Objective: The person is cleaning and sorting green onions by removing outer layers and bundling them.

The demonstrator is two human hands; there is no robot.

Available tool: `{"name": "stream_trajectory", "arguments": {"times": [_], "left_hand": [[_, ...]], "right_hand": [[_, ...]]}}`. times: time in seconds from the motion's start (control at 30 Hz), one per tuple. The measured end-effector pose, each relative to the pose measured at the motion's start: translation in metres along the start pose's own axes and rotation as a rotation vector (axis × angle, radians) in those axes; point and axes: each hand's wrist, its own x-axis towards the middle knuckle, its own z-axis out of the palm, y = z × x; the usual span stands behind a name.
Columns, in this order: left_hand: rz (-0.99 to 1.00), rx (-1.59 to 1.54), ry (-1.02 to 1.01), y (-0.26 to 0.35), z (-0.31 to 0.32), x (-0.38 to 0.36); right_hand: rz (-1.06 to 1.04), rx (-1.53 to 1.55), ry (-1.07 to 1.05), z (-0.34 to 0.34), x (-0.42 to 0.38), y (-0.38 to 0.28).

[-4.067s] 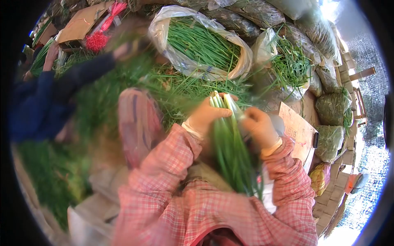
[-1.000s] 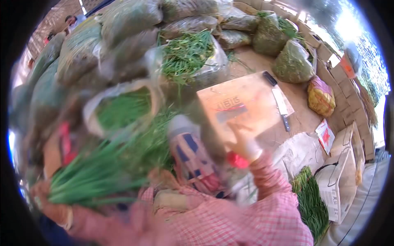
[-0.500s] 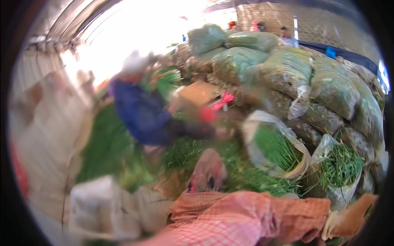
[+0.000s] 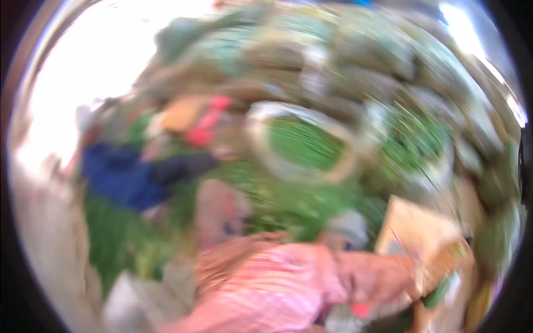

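An orange sleeve [image 4: 377, 277] reaches to the right side, and at its end my right hand [image 4: 446, 266], in what looks like a brown glove, is beside a tan cardboard-like piece [image 4: 413, 222]. Motion blur hides its fingers and whatever they may hold. Just below this hand is a small green and white item [image 4: 440, 291], too blurred to name. My left hand is not in view. Pink checked cloth [image 4: 272, 277] covers the bottom middle.
Loose greens [image 4: 294, 208] lie ahead, near an open sack of greens [image 4: 305, 141] and another bundle [image 4: 413, 136]. A person in dark blue [image 4: 122, 175] sits at the left. Stuffed sacks [image 4: 372, 44] are piled behind. A grey shoe [image 4: 347, 228] is at middle right.
The view has swung right and down, so the scene sits further left and higher. The tan piece has come into view beside my right hand.
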Motion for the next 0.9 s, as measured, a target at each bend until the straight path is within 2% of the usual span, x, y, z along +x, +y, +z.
{"name": "stream_trajectory", "arguments": {"times": [0.13,0.17,0.2,0.23,0.33,0.37,0.47,0.53,0.57,0.6,0.63,0.67,0.7,0.73,0.8,0.87,0.9], "left_hand": [[-0.003,0.028,-0.074,-0.022,0.001,-0.015],[0.005,0.033,-0.087,-0.028,0.003,-0.017],[0.008,0.039,-0.096,-0.034,0.004,-0.017],[0.013,0.052,-0.102,-0.036,0.006,-0.021],[-0.036,0.064,-0.101,-0.050,0.001,-0.028],[-0.068,0.071,-0.098,-0.053,-0.005,-0.033],[-0.279,0.023,-0.138,-0.038,-0.040,-0.052],[-0.434,-0.006,-0.131,-0.023,-0.052,-0.047],[-0.439,-0.031,-0.098,-0.018,-0.067,-0.048],[-0.431,-0.062,-0.068,-0.015,-0.079,-0.053],[-0.424,-0.028,0.033,-0.017,-0.085,-0.062],[-0.417,-0.013,0.126,-0.049,-0.101,-0.064],[-0.398,0.011,0.219,-0.054,-0.104,-0.071],[-0.476,-0.002,0.225,-0.061,-0.114,-0.083],[-0.626,-0.034,0.240,-0.074,-0.153,-0.122],[-0.713,-0.002,0.283,-0.093,-0.178,-0.168],[-0.800,0.005,0.271,-0.106,-0.186,-0.193]], "right_hand": [[0.176,0.059,0.244,-0.042,-0.036,0.032],[0.237,-0.039,0.310,-0.058,-0.041,0.062],[0.117,-0.042,0.334,-0.058,-0.030,0.062],[0.094,-0.055,0.407,-0.056,-0.026,0.061],[0.272,-0.406,0.446,-0.055,0.019,0.044],[0.144,-0.575,0.453,-0.063,0.031,0.064],[-0.024,-0.706,0.377,-0.045,0.074,0.062],[-0.329,-0.818,0.431,-0.053,0.096,0.085],[-0.478,-0.883,0.467,-0.057,0.108,0.097],[-0.493,-0.952,0.472,-0.060,0.120,0.106],[-0.400,-1.059,0.444,-0.061,0.131,0.115],[-0.230,-1.174,0.393,-0.065,0.156,0.129],[-0.086,-1.254,0.352,-0.073,0.160,0.150],[0.046,-1.300,0.359,-0.090,0.162,0.200],[0.127,-1.277,0.245,-0.088,0.157,0.186],[0.362,-1.270,0.218,-0.042,0.153,0.111],[0.371,-1.330,0.166,-0.069,0.158,0.135]]}}
